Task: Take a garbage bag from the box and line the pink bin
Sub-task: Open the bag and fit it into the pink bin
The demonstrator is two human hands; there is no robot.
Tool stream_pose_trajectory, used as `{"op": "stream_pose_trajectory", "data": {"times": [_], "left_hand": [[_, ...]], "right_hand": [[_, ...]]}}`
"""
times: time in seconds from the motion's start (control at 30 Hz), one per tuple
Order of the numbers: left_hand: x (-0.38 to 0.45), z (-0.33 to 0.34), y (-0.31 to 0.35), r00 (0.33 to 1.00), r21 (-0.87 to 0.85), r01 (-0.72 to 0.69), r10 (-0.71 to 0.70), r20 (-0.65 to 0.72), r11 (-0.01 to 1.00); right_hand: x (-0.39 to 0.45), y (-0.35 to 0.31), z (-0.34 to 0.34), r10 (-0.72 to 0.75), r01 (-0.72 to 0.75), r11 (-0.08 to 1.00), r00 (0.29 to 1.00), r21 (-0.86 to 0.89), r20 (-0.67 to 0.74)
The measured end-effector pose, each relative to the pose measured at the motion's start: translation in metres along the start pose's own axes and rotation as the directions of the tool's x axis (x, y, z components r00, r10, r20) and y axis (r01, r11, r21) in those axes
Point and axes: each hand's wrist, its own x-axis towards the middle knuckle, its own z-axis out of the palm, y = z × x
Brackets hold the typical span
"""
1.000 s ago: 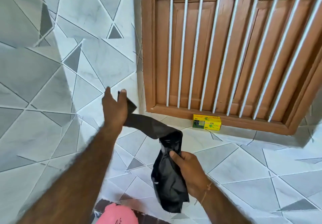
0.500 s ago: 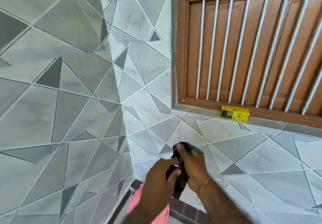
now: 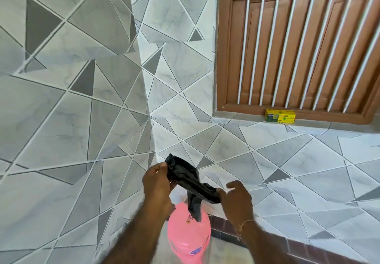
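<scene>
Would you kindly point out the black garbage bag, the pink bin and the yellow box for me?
black garbage bag (image 3: pixel 186 178): head view, on its crumpled middle between the hands.
pink bin (image 3: pixel 188 235): head view, on its pink top surface.
yellow box (image 3: pixel 280 116): head view, on its front face.

We stand in a tiled corner of a home, likely a porch or wash area: grey geometric wall tiles (image 3: pixel 82 99) meet in a corner beside a brown wooden shuttered window (image 3: pixel 298 48) with white bars. A small yellow box (image 3: pixel 280 116) sits on the ledge, a pink bin (image 3: pixel 188 237) below.
</scene>
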Motion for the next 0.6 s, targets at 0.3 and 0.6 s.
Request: {"op": "stream_pose_trajectory", "data": {"times": [0.3,0.6], "left_hand": [[-0.026,-0.006,-0.008,0.983,0.285,-0.147,0.107,0.152,0.947],[-0.051,-0.007,-0.008,0.907,0.434,-0.297,0.108,0.408,0.851]], "right_hand": [[-0.059,-0.081,-0.003,-0.434,0.412,0.899,0.881,0.148,0.189],[-0.058,-0.087,-0.035,-0.164,-0.007,0.895,0.925,0.447,0.342]]}}
